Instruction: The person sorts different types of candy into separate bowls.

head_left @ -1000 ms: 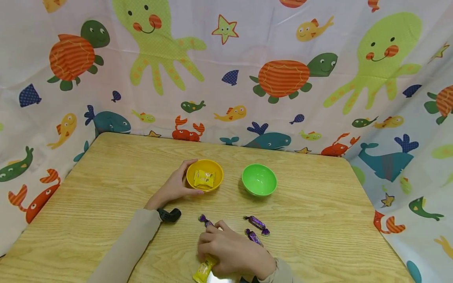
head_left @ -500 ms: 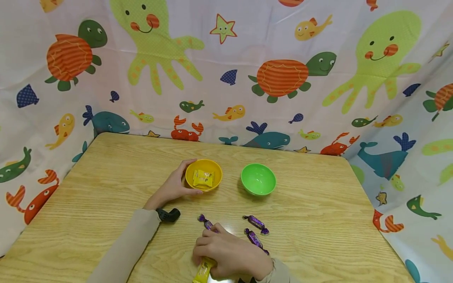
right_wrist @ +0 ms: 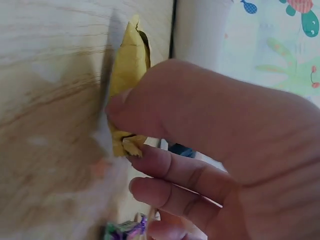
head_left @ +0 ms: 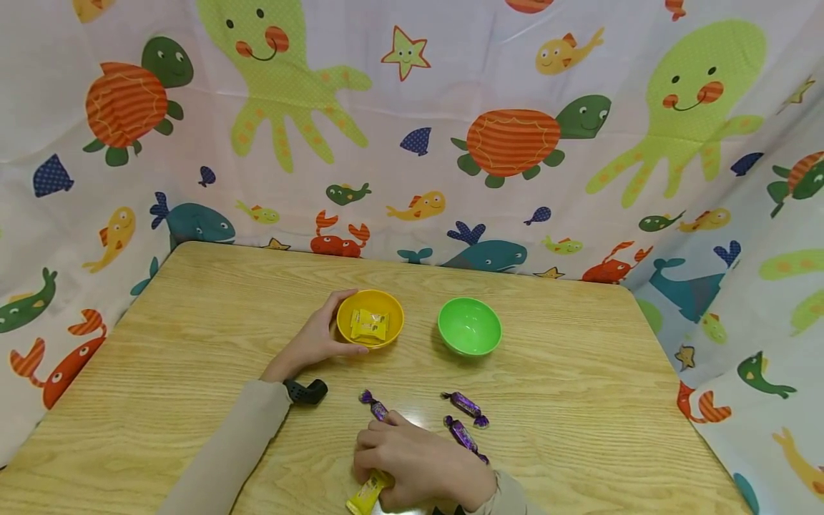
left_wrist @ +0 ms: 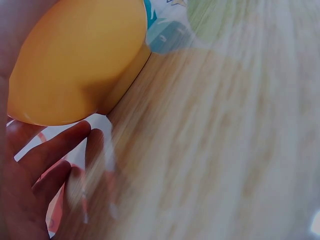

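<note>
The left hand (head_left: 318, 337) holds the yellow bowl (head_left: 393, 315) from its left side, thumb at the near side and a finger at the far rim. Inside the bowl lie yellow wrapped candies (head_left: 369, 325). In the left wrist view the bowl (left_wrist: 80, 60) rises beside the hand (left_wrist: 30, 185). At the near middle of the table, the right hand (head_left: 421, 461) pinches a yellow wrapped candy (head_left: 365, 498). The right wrist view shows the thumb of the hand (right_wrist: 200, 115) against that candy (right_wrist: 129, 65), a fingertip at its lower end.
A green bowl (head_left: 470, 327) stands right of the yellow one. Purple wrapped candies (head_left: 465, 404) (head_left: 460, 433) lie right of the right hand, and another (head_left: 377, 409) lies just beyond its fingers. A patterned curtain (head_left: 412, 100) hangs behind the wooden table (head_left: 566, 400).
The right hand has moved slightly left from its place a second ago, and the yellow candy at its fingers has shifted a little. The left hand keeps its hold on the yellow bowl.
</note>
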